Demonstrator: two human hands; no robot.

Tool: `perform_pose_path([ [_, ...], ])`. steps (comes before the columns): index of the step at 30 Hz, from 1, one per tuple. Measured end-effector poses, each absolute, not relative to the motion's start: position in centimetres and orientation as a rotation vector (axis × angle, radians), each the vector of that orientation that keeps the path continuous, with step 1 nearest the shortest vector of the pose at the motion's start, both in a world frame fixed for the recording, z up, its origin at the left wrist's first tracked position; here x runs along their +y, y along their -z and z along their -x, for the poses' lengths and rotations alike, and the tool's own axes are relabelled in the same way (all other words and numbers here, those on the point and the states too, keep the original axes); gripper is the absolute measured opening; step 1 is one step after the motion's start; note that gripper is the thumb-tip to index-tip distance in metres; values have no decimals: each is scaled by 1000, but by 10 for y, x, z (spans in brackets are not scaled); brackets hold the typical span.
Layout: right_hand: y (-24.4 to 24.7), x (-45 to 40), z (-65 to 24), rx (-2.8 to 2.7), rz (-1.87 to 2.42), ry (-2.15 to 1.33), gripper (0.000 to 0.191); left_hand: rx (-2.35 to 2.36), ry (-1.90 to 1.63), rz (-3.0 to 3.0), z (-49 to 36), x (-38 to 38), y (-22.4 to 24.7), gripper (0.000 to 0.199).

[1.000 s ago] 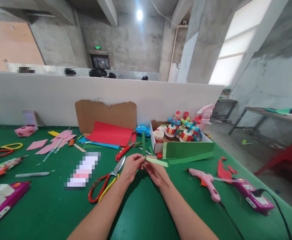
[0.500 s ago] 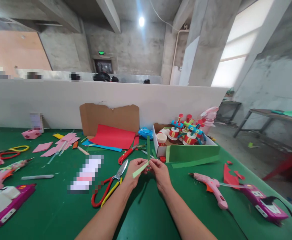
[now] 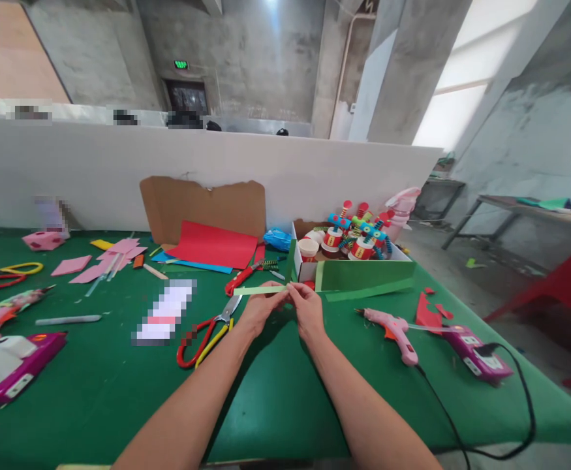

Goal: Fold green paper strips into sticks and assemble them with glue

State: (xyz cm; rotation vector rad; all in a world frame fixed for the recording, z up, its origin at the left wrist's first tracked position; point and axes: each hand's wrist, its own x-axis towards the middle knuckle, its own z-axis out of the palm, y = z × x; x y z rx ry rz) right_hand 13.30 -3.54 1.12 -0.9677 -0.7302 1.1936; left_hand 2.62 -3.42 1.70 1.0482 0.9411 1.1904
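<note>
A narrow light green paper strip (image 3: 258,290) is pinched between my two hands over the table's middle. My left hand (image 3: 263,310) is closed on it, and the strip's free end sticks out leftward above that hand. The fingertips of my right hand (image 3: 308,308) meet those of the left at the strip's other end, closed as well. A darker green strip (image 3: 292,260) stands upright just behind the fingertips, against the box's corner; whether my fingers hold it too is hard to see. Scissors (image 3: 224,316) with red and yellow handles lie open left of my left hand.
Behind my hands stands a box (image 3: 363,277) of paper-cup figures with coiled paper arms. To the right lie a pink glue gun (image 3: 393,329) and a purple power strip (image 3: 478,352). Red paper (image 3: 216,245) and red-handled pliers (image 3: 241,279) lie beyond the scissors.
The light green strip has swung from slanting down-left to nearly level. Both hands stay together at its end. The camera view has tilted downward.
</note>
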Motion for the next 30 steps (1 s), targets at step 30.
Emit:
perform_pose_path([
  [30,-5,-33,-137,-868,1041,-1230,27,959,-1284,-869,-25,-32,-16,37],
])
